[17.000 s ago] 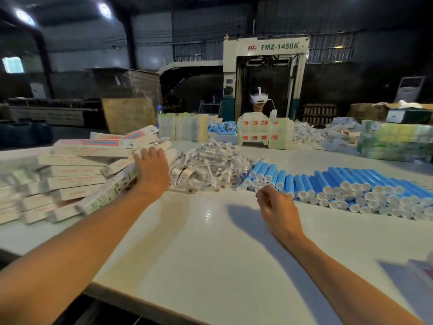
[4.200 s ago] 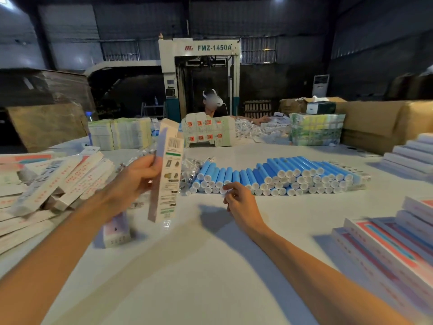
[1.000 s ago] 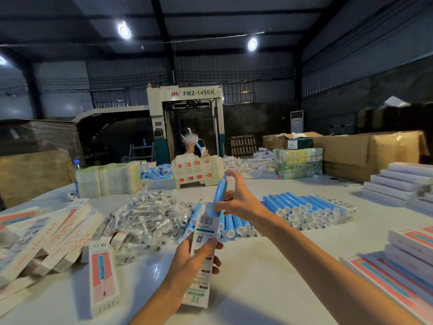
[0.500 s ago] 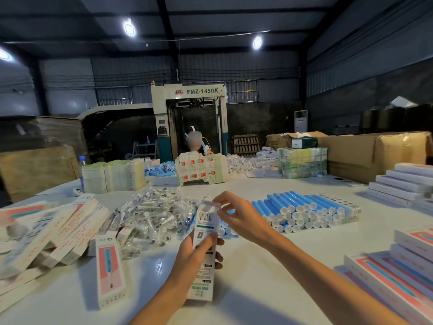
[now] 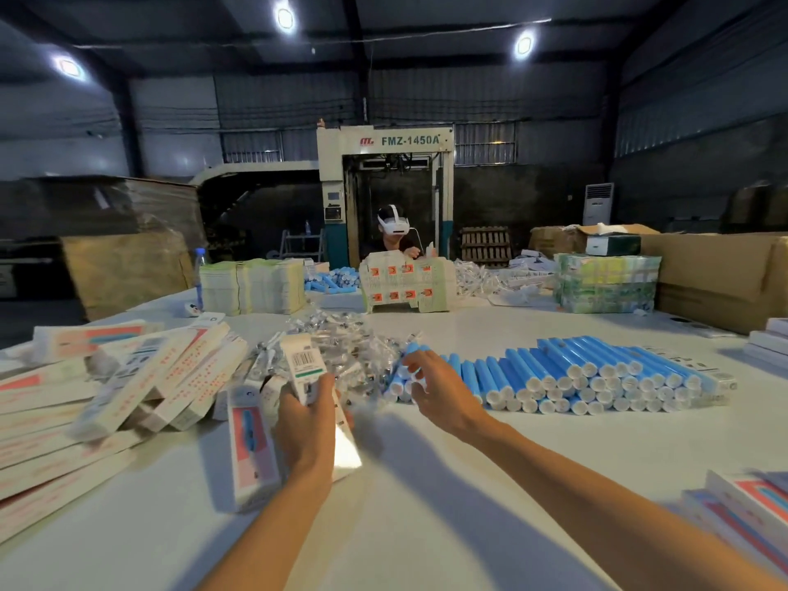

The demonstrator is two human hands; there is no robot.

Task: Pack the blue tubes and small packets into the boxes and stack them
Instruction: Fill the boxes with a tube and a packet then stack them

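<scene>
Left grip [image 5: 303, 420]: clasps box [image 5: 303, 361] upright.
Right grip [image 5: 435, 388]: fingers spread, empty.
Advice: pinch a single packet [image 5: 341, 351], just left of it.

- On the table [image 5: 426, 526], I see loose boxes [image 5: 140, 377] heaped at far left.
- The small packets [image 5: 341, 347] pile up mid-table.
- In front of that pile, the left hand [image 5: 305, 424] grips the held box [image 5: 305, 364].
- A flat box [image 5: 251, 441] lies just left of that hand.
- The tubes [image 5: 597, 373] lie in a row right of the packets, with the right hand [image 5: 439, 390] at its left end.
- Stacked boxes [image 5: 750, 509] sit near right.
- A person [image 5: 394, 236] is across the table, with a machine [image 5: 383, 172] behind.
</scene>
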